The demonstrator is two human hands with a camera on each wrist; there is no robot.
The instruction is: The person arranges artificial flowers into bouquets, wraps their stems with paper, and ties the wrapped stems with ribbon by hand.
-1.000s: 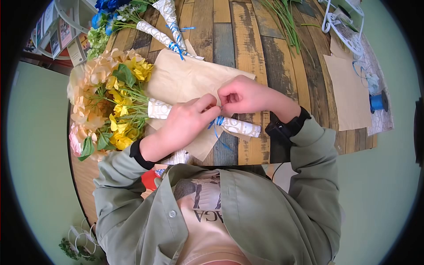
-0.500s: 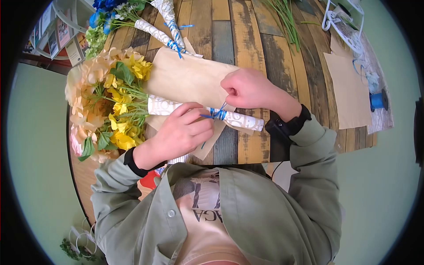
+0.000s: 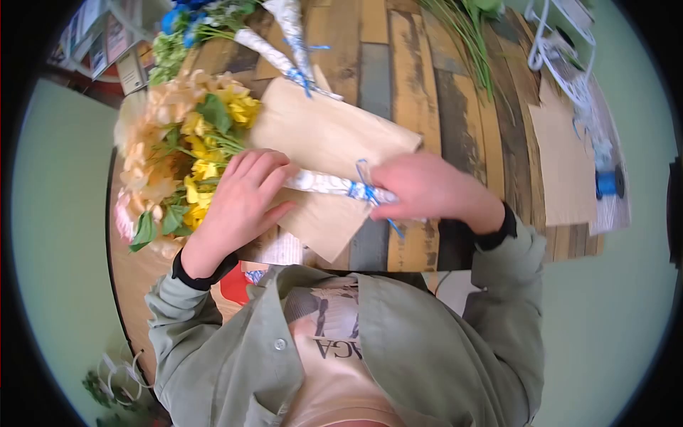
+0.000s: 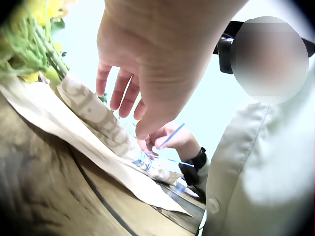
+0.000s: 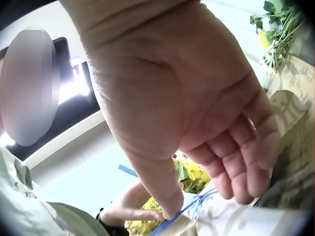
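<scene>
A bouquet of peach and yellow flowers (image 3: 203, 153) lies with its stems in white patterned wrap (image 3: 320, 182), tied with blue ribbon (image 3: 361, 191) in a bow. My left hand (image 3: 245, 203) is over the wrap's upper part beside the blooms; the left wrist view shows that hand (image 4: 147, 64) with fingers extended and apart. My right hand (image 3: 434, 186) is at the narrow stem end, right of the bow. In the right wrist view its fingers (image 5: 241, 157) are loosely extended, the thumb near a ribbon tail (image 5: 172, 222). Whether either hand touches the wrap is unclear.
Brown paper (image 3: 324, 121) lies under the bouquet. Two wrapped bunches (image 3: 288, 43) with blue flowers lie at the upper left. Loose green stems (image 3: 473, 43) are at the far edge. Another brown sheet (image 3: 565, 164), a blue ribbon spool (image 3: 607, 183) and a white rack (image 3: 565, 53) stand right.
My left hand has moved left from the ribbon towards the blooms. My right hand has come down beside the bow, its fingers less curled. The head view has shifted slightly.
</scene>
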